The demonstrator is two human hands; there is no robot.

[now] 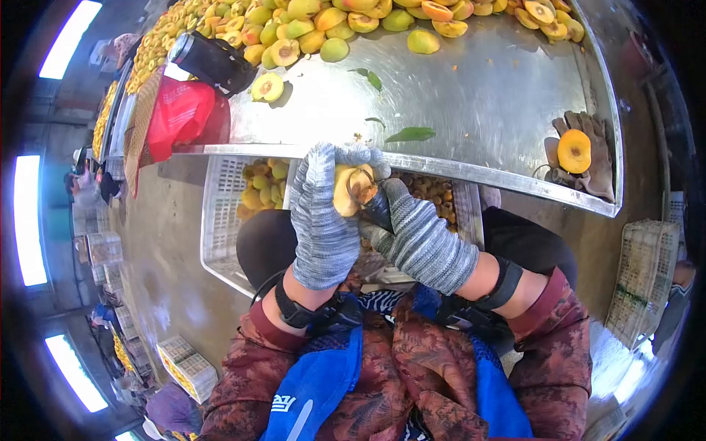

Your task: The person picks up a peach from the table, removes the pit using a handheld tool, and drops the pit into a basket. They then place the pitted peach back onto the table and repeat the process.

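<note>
Both hands wear grey striped knit gloves and meet at the near edge of the metal table (pixel 485 103). My left hand (pixel 323 213) is wrapped round a halved yellow fruit (pixel 344 192), its cut side facing right. My right hand (pixel 423 231) grips a dark-handled tool (pixel 377 209), whose thin curved metal end lies against the brown centre of the fruit. Below the hands, partly hidden by them, a white crate (pixel 220 220) holds green-yellow fruit, and brown pieces lie in a container (pixel 434 192) to the right.
Many fruit halves (pixel 316 22) are heaped along the table's far side. A black bottle (pixel 213 62) and red bag (pixel 180 110) lie at left. At right, a fruit half (pixel 574 151) rests on a brown glove (pixel 601 158). Crates (pixel 643 283) and people stand around.
</note>
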